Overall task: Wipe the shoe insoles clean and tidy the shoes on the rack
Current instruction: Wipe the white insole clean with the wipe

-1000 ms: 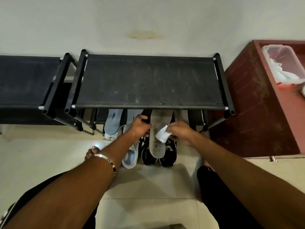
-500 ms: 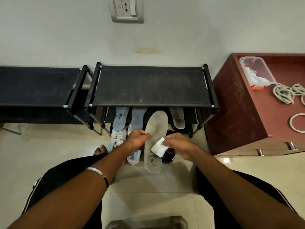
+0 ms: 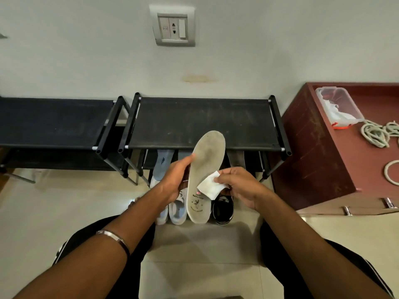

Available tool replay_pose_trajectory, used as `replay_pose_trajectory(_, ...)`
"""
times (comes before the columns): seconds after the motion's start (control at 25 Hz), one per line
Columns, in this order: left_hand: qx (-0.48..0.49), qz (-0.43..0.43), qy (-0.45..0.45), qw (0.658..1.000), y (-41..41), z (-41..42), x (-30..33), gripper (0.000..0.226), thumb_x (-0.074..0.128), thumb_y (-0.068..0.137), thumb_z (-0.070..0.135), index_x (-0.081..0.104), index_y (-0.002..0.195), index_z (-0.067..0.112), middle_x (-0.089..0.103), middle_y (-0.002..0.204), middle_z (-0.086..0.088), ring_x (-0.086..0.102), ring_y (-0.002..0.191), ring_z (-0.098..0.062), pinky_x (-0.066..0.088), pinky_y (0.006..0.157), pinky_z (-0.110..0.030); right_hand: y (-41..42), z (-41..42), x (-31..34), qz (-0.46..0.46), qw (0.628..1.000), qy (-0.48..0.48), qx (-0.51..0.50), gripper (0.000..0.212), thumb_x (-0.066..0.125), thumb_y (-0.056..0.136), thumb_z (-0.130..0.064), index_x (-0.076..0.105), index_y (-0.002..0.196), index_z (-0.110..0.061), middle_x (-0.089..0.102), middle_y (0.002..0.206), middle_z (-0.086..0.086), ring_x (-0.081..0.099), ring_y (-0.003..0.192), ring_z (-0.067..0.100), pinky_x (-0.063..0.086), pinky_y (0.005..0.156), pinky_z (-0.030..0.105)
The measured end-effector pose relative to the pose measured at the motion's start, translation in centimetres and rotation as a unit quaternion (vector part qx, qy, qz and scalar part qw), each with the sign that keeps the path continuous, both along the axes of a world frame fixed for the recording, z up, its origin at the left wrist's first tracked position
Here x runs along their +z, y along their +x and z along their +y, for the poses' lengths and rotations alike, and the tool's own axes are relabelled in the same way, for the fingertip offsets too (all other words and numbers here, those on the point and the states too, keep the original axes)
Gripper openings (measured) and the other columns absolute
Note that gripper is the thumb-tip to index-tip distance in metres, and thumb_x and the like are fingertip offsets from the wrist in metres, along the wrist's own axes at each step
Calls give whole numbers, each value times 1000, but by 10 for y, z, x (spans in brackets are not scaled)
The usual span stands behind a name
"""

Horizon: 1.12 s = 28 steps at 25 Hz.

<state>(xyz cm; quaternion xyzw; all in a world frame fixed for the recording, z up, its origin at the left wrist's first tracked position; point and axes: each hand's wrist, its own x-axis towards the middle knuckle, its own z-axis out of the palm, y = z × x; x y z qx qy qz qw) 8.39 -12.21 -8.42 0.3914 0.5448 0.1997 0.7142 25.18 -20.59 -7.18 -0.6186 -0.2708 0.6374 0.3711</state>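
The grey insole [image 3: 205,175] was held in the air in front of the central black shoe rack [image 3: 203,121], its toe end overlapping the rack's front edge and its heel end, printed with a small flag and emblem, pointing back toward the person. The left hand [image 3: 176,182] gripped the insole along its left edge, thumb lying on the upper face and fingers curled behind it. The right hand [image 3: 239,186] pinched a folded white wipe [image 3: 210,186] between thumb and fingertips, and the wipe lay against the right side of the insole, about midway along its length. A metal bangle [image 3: 114,238] sat on the left forearm. On the floor directly in front of the rack stood a pair of white shoes [image 3: 174,209], partly hidden by the left hand and the insole, and just to their right a black shoe [image 3: 223,209] with a white sole edge. Under the rack's top shelf a blue-grey insole [image 3: 163,164] stood upright, and further insoles beside it were partly hidden. A second black rack [image 3: 54,121] stood immediately left of the central rack, their frames close together. To the right of the rack stood a reddish-brown cabinet [image 3: 319,152] carrying a clear plastic box [image 3: 339,106] with white contents and a coil of pale rope [image 3: 377,132]. A wall socket plate [image 3: 172,25] was mounted on the wall above the rack.
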Motion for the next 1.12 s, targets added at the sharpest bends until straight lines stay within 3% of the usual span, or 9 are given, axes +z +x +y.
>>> replay_pose_trajectory(0.12, 15, -72, -21, 997, 14, 24, 1, 50, 51, 96, 52, 71, 116, 10, 72, 110, -12, 69, 97, -28, 54, 90, -43, 12, 27, 3, -2, 1000, 1, 5, 15, 60, 90, -3, 75, 91, -7, 75, 99, 11, 67, 97, 21, 51, 94, 40)
replay_pose_trajectory(0.28, 36, -182, -107, 977, 30, 54, 1, 57, 47, 95, 55, 68, 118, 8, 69, 106, -16, 66, 92, -31, 53, 87, -42, 21, 59, 4, 10, 1000, 9, 27, 16, 59, 91, -2, 74, 96, -4, 74, 101, 11, 67, 96, 20, 50, 96, 40)
replay_pose_trajectory(0.4, 43, -240, -171, 955, 41, 76, -2, 67, 47, 93, 58, 55, 138, 9, 60, 125, -19, 59, 111, -37, 47, 99, -48, 25, 78, 1, 16, 999, 15, 47, 16, 59, 92, -3, 74, 98, -4, 73, 106, 9, 67, 101, 20, 51, 96, 40)
replay_pose_trajectory(0.6, 49, -282, -205, 936, 48, 98, -7, 70, 49, 88, 52, 53, 140, 6, 50, 144, -24, 45, 135, -40, 40, 109, -52, 35, 100, 3, 11, 996, -3, 91, 18, 58, 93, -4, 73, 103, -6, 75, 102, 5, 70, 92, 13, 56, 76, 25)
replay_pose_trajectory(0.68, 60, -285, -192, 937, 50, 106, -8, 66, 52, 86, 50, 59, 134, 5, 56, 137, -22, 54, 127, -38, 45, 106, -48, 46, 109, 9, -28, 994, 18, 102, 19, 56, 94, -4, 73, 102, -8, 75, 96, 4, 69, 87, 13, 55, 70, 22)
replay_pose_trajectory(0.76, 76, -281, -176, 940, 54, 110, -7, 53, 53, 87, 48, 69, 118, 8, 65, 119, -16, 62, 108, -32, 50, 93, -43, 59, 118, 14, -95, 993, 67, 2, 18, 56, 95, -7, 73, 101, -12, 75, 90, 1, 69, 83, 16, 55, 66, 23)
replay_pose_trajectory(0.92, 27, -279, -196, 940, 62, 101, -4, 55, 47, 93, 50, 67, 126, 10, 61, 134, -18, 54, 129, -34, 45, 95, -44, 66, 127, 20, -234, 925, 201, -223, 12, 63, 93, -12, 69, 99, -20, 74, 89, -4, 69, 83, 10, 55, 69, 22)
replay_pose_trajectory(1.0, 6, -286, -206, 936, 66, 96, -5, 57, 44, 94, 51, 63, 131, 12, 60, 136, -16, 53, 130, -33, 46, 94, -44, 63, 131, 18, -301, 887, 246, -247, 12, 63, 93, -13, 66, 101, -22, 72, 89, -9, 67, 82, 5, 51, 65, 18)
replay_pose_trajectory(1.12, -9, -301, -206, 931, 71, 92, 1, 53, 47, 92, 49, 69, 121, 10, 69, 118, -13, 67, 106, -28, 50, 89, -43, 42, 135, 9, -410, 855, 273, -161, 30, 60, 92, -13, 67, 114, -32, 65, 98, -10, 62, 86, 8, 53, 75, 21)
